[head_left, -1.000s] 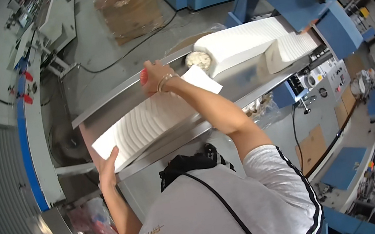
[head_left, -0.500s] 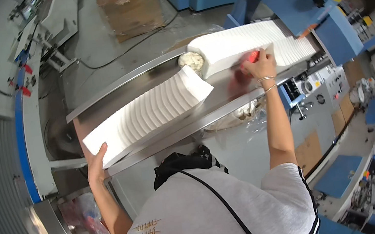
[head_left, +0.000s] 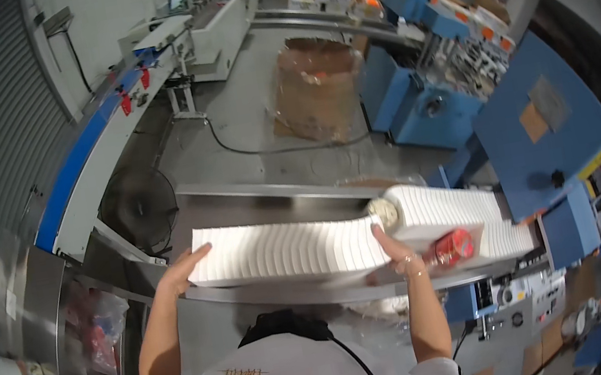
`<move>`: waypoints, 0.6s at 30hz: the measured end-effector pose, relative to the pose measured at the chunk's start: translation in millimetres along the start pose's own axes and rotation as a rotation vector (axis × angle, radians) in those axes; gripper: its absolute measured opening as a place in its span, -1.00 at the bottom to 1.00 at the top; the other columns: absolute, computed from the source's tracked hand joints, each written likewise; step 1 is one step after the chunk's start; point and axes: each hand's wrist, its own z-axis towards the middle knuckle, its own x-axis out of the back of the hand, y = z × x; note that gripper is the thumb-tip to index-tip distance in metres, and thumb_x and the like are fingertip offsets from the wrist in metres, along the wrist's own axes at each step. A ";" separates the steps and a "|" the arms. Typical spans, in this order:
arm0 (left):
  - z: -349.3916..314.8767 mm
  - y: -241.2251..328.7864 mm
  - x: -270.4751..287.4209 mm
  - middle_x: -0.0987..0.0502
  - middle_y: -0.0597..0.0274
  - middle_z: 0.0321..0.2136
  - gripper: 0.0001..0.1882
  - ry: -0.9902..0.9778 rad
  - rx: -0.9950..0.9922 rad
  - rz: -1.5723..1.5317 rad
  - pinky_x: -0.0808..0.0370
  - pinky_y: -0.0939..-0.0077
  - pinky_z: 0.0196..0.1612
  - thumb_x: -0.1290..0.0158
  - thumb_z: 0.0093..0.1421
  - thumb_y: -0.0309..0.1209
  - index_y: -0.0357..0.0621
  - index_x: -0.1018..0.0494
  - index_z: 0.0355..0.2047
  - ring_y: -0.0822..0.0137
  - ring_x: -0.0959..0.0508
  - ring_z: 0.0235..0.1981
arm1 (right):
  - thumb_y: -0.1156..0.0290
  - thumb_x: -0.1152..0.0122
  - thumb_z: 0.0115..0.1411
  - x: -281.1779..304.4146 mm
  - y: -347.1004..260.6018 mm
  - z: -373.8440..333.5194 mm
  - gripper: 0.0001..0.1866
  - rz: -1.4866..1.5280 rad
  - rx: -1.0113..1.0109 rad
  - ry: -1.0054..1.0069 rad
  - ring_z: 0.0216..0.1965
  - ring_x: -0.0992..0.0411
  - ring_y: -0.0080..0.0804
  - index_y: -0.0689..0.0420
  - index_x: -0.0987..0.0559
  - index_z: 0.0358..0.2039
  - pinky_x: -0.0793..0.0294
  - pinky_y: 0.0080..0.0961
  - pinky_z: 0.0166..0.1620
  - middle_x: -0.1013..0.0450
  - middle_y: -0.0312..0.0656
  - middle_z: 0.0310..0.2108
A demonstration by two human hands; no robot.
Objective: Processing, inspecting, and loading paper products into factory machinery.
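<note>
A long row of white folded paper (head_left: 287, 249) with ridged layers lies in a shallow metal trough (head_left: 260, 186) in front of me. My left hand (head_left: 186, 270) grips its left end, the thumb over the top edge. At its right end my right hand (head_left: 398, 250) presses with the thumb up, so the row is clasped between both hands. Just right of that hand is a red cylinder (head_left: 453, 247), like a can, against a second white paper row (head_left: 447, 207). A round cream-coloured piece (head_left: 383, 213) sits between the two rows.
Blue machine panels (head_left: 544, 123) rise at the trough's right end. Beyond the trough, a cardboard box (head_left: 319, 85) in clear plastic and a black cable (head_left: 262, 148) are on the floor. A conveyor with a blue side (head_left: 86, 164) and a round fan (head_left: 138, 203) stand left.
My right hand has let go of the red cylinder and moved left to the paper row's right end. My left hand still holds the left end. The view has tilted up toward the room.
</note>
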 end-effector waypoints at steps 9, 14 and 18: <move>-19.0 19.8 -13.3 -0.18 0.09 0.12 -0.09 -0.282 -0.086 0.064 -0.01 0.03 0.14 -0.17 -0.09 0.07 -0.14 -0.08 0.16 0.18 -0.11 0.17 | -0.19 0.09 0.13 -2.2 29.3 1.4 -0.25 0.240 -0.053 -0.041 0.02 -0.30 -0.56 0.16 -0.22 0.12 -0.43 -0.64 -0.22 -0.33 -0.22 0.01; 15.5 10.4 -10.4 -0.26 0.13 0.07 -0.12 -0.302 -0.330 0.017 -0.19 0.32 0.10 -0.22 -0.08 -0.03 -0.20 -0.09 0.14 0.29 -0.24 0.10 | 0.09 -0.21 0.05 -51.1 -8.1 -2.9 -0.33 -0.181 0.022 0.075 0.01 -0.27 -0.40 0.32 -0.31 0.04 -0.22 -0.54 0.05 -0.30 -0.10 0.03; 14.6 21.4 -21.4 -0.41 0.17 -0.10 -0.33 -0.321 -0.412 -0.088 -0.27 0.53 0.02 -0.23 -0.05 -0.23 -0.26 -0.25 0.03 0.38 -0.37 -0.05 | 0.24 -0.29 -0.01 -88.6 -4.8 14.7 -0.40 -0.126 0.194 0.048 -0.08 -0.30 -0.44 0.36 -0.36 -0.04 -0.20 -0.56 0.04 -0.37 -0.15 -0.10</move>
